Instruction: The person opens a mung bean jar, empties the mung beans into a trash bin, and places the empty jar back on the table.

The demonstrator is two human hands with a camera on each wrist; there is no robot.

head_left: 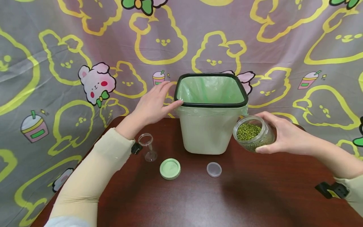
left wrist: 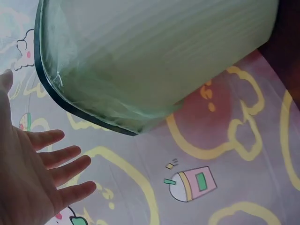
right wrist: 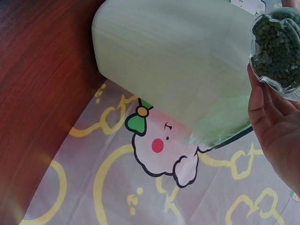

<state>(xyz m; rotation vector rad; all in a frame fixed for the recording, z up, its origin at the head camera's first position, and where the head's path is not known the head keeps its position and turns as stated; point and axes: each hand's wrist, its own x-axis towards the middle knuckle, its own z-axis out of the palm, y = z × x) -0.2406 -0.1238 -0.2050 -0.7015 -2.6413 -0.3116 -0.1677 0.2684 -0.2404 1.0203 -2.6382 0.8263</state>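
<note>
In the head view a pale trash bin (head_left: 208, 132) with a black rim and a green plastic liner (head_left: 210, 90) stands upright at the back of the table. My left hand (head_left: 154, 104) is beside the bin's left rim, fingers extended; the left wrist view shows the left hand (left wrist: 37, 173) with its fingers spread and nothing in it. To the right of the bin, my right hand (head_left: 283, 134) grips a clear jar (head_left: 253, 134) of green mung beans, tilted with its mouth toward the bin. The right wrist view shows the jar's bean-filled end (right wrist: 276, 54) beside the bin.
On the brown table (head_left: 193, 201) lie a light green lid (head_left: 170, 169) and a small translucent lid (head_left: 214, 169). A clear funnel-like plastic piece (head_left: 148, 146) stands near my left forearm. Behind the table hangs a cartoon-printed cloth (head_left: 170, 31).
</note>
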